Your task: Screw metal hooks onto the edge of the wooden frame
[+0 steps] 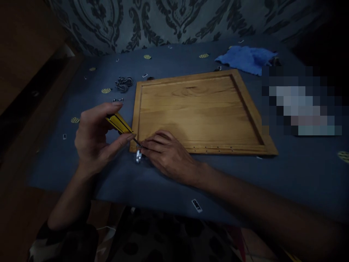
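Observation:
A wooden framed panel [201,109] lies flat on a blue cloth-covered table [163,189]. My left hand [94,140] grips a yellow-handled screwdriver [120,124], its tip pointing down at the panel's near left corner. My right hand [166,154] rests palm down at that same corner, its fingertips pinched together at a small shiny metal hook [139,156] that sits against the panel's front edge. A row of small holes [209,148] runs along the near rail of the panel.
A pile of metal hooks [124,83] lies left of the panel, with one more [117,100] nearer my left hand. A blue rag [247,58] sits at the back right. Small yellow discs and tiny tags dot the cloth. A patterned wall stands behind the table.

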Demonstrator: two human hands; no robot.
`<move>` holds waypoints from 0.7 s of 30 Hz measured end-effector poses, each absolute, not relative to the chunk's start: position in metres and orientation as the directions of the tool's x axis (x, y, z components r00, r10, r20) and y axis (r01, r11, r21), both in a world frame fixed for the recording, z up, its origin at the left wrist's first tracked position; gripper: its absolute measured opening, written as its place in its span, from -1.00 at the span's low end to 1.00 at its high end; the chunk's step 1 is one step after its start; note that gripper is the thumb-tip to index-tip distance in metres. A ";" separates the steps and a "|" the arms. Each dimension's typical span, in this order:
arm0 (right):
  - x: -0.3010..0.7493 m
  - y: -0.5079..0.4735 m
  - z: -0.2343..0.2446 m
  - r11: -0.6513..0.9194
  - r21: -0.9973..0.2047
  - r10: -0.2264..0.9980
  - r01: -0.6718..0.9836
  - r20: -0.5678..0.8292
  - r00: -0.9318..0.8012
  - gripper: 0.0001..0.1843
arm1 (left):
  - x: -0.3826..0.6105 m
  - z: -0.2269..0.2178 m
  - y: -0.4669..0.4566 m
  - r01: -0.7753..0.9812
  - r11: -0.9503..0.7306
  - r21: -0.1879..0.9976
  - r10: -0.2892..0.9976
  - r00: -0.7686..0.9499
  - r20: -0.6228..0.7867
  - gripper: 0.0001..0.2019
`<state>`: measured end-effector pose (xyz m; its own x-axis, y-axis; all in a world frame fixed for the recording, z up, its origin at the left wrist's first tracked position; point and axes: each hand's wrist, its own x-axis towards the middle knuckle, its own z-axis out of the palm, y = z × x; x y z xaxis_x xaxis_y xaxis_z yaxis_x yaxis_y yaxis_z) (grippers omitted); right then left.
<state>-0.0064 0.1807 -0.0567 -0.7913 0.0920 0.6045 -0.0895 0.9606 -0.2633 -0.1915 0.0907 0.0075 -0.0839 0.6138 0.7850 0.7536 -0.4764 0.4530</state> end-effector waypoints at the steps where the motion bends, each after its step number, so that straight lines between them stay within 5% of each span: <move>1: -0.006 0.181 -0.057 0.960 -0.264 0.092 -0.090 0.603 -0.793 -0.75 | -0.191 0.008 0.091 0.765 -0.476 0.433 0.600 -0.077 0.796 -0.39; 21: -0.005 0.179 -0.052 0.954 -0.286 0.106 -0.088 0.596 -0.796 -0.73 | -0.189 0.007 0.091 0.724 -0.516 0.459 0.600 -0.077 0.796 -0.40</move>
